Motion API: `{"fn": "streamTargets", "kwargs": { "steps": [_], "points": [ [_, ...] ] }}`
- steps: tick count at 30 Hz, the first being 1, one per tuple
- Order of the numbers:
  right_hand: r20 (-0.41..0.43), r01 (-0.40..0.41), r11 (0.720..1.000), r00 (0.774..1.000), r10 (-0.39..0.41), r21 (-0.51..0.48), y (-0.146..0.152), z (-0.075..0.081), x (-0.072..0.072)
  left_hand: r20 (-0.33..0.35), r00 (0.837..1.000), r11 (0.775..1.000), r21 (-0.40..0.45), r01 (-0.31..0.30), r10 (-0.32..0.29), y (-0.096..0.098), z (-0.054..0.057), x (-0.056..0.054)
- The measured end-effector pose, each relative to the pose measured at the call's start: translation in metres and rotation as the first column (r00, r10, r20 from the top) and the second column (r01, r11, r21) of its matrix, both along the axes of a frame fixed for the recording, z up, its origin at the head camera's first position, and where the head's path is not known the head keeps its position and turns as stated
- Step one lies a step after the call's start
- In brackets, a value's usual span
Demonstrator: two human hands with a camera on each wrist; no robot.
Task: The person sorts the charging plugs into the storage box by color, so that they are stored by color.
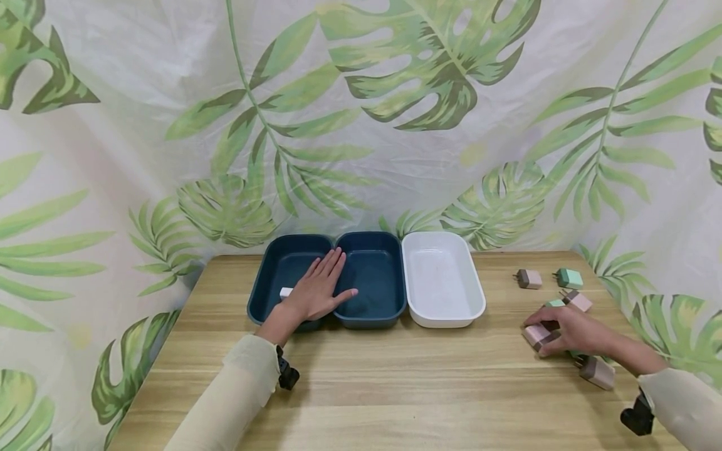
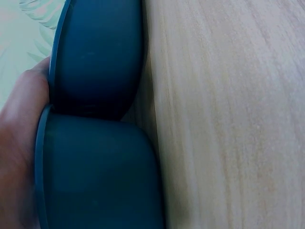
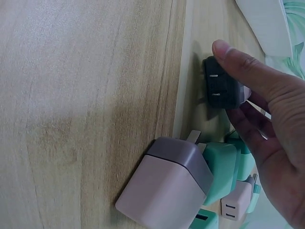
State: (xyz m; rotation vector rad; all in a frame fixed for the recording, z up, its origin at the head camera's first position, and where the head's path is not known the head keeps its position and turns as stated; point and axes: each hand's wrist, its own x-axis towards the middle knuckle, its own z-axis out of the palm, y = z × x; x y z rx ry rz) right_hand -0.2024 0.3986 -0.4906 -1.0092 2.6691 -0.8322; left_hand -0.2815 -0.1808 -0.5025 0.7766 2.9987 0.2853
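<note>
My left hand point(image 1: 316, 291) lies with fingers straight across the adjoining rims of the left dark blue tray point(image 1: 267, 269) and the middle dark blue tray point(image 1: 375, 282). A small white block point(image 1: 286, 292) shows inside the left tray, partly covered by that hand. At the right, my right hand point(image 1: 581, 331) pinches a pink and brown plug charger point(image 1: 533, 336) between thumb and fingers. In the right wrist view its dark prong face point(image 3: 220, 86) turns toward the camera. Just nearer than the hand lies another pink and brown charger point(image 1: 598, 372).
A white tray point(image 1: 442, 282) stands right of the blue ones. Beyond the right hand lie a pink and brown charger point(image 1: 529, 279), a green one point(image 1: 570, 278) and another pink one point(image 1: 579, 301). Further green chargers point(image 3: 221, 169) are partly hidden. A leaf-patterned cloth point(image 1: 417, 169) hangs behind the table.
</note>
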Motion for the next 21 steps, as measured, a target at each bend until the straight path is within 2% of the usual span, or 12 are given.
{"fn": "streamTargets", "kwargs": {
  "steps": [11,21],
  "points": [
    [0.082,-0.022,1.000,0.996,0.023,-0.011,0.0026,0.0016,0.0007,0.013,1.000,1.000,-0.007,-0.004,0.004,-0.0003,-0.0003,-0.0003],
    [0.048,-0.031,0.999,0.998,0.032,-0.025,0.0019,0.0000,0.0015,-0.003,1.000,1.000,0.002,0.001,-0.001,-0.0007,0.0013,0.0020]
  ]
}}
